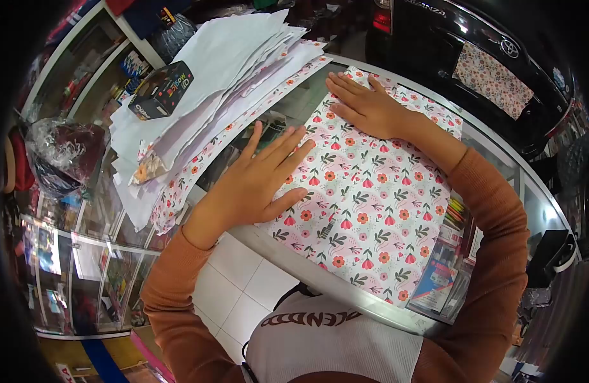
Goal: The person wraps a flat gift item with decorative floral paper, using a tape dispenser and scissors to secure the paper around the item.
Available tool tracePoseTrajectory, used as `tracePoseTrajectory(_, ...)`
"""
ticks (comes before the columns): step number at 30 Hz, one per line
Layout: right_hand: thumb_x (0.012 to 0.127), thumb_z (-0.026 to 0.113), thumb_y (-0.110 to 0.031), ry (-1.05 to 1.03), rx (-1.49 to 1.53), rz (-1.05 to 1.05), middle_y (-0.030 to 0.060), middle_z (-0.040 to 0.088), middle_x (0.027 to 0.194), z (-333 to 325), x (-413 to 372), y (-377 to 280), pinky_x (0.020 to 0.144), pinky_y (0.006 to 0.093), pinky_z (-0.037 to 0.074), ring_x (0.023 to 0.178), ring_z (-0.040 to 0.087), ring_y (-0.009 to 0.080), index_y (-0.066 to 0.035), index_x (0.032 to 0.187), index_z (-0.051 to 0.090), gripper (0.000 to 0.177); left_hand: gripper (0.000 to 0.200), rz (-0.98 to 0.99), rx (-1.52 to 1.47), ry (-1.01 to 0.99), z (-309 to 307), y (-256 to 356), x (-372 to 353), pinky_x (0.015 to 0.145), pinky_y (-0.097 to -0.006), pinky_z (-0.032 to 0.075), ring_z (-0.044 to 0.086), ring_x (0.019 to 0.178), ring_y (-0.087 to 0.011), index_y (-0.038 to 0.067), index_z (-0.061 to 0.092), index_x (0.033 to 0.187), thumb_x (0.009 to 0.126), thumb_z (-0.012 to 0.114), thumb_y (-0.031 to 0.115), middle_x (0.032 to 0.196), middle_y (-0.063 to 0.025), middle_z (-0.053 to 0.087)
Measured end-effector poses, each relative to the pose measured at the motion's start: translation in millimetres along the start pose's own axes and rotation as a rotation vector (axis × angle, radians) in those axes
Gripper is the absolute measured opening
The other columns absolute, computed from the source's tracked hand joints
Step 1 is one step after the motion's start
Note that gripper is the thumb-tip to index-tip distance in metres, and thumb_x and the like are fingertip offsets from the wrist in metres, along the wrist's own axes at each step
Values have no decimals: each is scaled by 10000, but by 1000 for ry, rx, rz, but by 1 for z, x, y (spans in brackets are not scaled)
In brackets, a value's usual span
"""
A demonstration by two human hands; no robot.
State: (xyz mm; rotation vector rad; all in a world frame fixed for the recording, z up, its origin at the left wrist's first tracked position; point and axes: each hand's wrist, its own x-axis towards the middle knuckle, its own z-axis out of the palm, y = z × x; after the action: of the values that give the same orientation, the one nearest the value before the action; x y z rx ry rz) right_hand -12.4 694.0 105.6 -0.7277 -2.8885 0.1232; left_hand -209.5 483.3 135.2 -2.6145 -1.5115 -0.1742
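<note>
Head view: metal-rimmed glass bench (pixel 264 242), its edge curving nearest; across it lies smooth, rectangular floral paper (pixel 371 210). Left grip (pixel 259 175), splayed flat and grasping nothing, spans the paper's left edge; right grip (pixel 373 110), likewise, lies on its far end. Narrow bare glass (pixel 311 102) separates paper from ragged white sheets (pixel 234 64), far left.

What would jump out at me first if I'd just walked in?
First, the floral wrapping paper on the glass counter, the right hand spread on its far part and the left hand at its left edge. Then the pile of paper sheets at left with a black box on top, and the black Toyota at upper right.
</note>
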Motion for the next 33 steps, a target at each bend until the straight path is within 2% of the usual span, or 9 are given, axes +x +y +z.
tracePoseTrajectory(5, 1021, 233, -475, -37, -15, 22, 132, 165, 1580, -7, -11, -26, 1160, 562, 65, 1468, 136, 244, -48, 1506, 198, 647, 658, 7, 69, 81, 4, 0, 2, 1128, -591, 144, 390, 1346, -336, 12, 395, 1411, 920, 532, 428, 1445, -220, 395)
tracePoseTrajectory(9, 1027, 208, -432, -56, 129, -182, 153, 175, 1572, -4, -25, -62, 1163, 563, 60, 1468, 131, 244, -27, 1497, 213, 621, 667, 13, 30, 61, 8, -3, 2, 1126, -597, 139, 375, 1347, -360, -15, 383, 1408, 933, 512, 435, 1437, -245, 389)
tracePoseTrajectory(13, 1011, 237, -429, 9, 64, -210, 144, 208, 1566, 3, -26, -61, 1145, 608, 86, 1461, 171, 235, -15, 1481, 256, 627, 680, -29, -79, 34, 12, -5, 1, 1134, -588, 107, 297, 1395, -351, -25, 321, 1439, 948, 488, 413, 1493, -226, 309)
tracePoseTrajectory(17, 1007, 249, -422, 20, -8, -98, 139, 228, 1560, -4, -32, -69, 1113, 669, 95, 1455, 193, 235, -28, 1476, 277, 613, 687, -55, -73, 38, 12, -3, 0, 1138, -580, 89, 259, 1421, -336, -24, 292, 1456, 956, 478, 407, 1529, -204, 265)
tracePoseTrajectory(24, 1022, 266, -422, -5, -10, -81, 69, 281, 1551, -7, -25, -56, 1116, 656, 94, 1452, 203, 235, -93, 1484, 289, 569, 666, -57, -30, -5, 7, -1, 0, 1118, -629, 16, 285, 1416, -311, 2, 306, 1459, 953, 477, 400, 1527, -189, 281)
tracePoseTrajectory(26, 1022, 249, -433, 18, -97, 17, 63, 278, 1553, -6, -20, -42, 1118, 653, 86, 1453, 199, 234, -100, 1487, 288, 572, 656, -63, -33, 0, 6, -1, 0, 1115, -635, 1, 301, 1408, -303, 12, 321, 1455, 950, 480, 400, 1519, -187, 295)
tracePoseTrajectory(29, 1018, 229, -465, 17, -140, 122, 44, 262, 1562, -3, -6, -3, 1123, 653, 45, 1460, 173, 233, -115, 1499, 265, 596, 663, -36, -9, 79, 4, -1, 2, 1105, -656, 62, 413, 1325, -347, -1, 410, 1392, 912, 534, 440, 1442, -220, 391)
tracePoseTrajectory(31, 1019, 231, -465, -72, -75, 124, 31, 251, 1566, -19, -5, 3, 1125, 652, 17, 1463, 157, 232, -136, 1502, 261, 585, 673, -24, -15, 94, 2, -1, 4, 1108, -652, 69, 444, 1289, -336, 0, 435, 1370, 875, 579, 432, 1415, -205, 424)
tracePoseTrajectory(33, 999, 243, -491, -22, -6, 117, 36, 248, 1567, -14, -1, 14, 1112, 675, 49, 1460, 171, 235, -138, 1491, 285, 607, 653, -10, -28, 93, -2, -2, 6, 1118, -634, 60, 467, 1256, -316, 14, 467, 1335, 841, 617, 413, 1374, -179, 459)
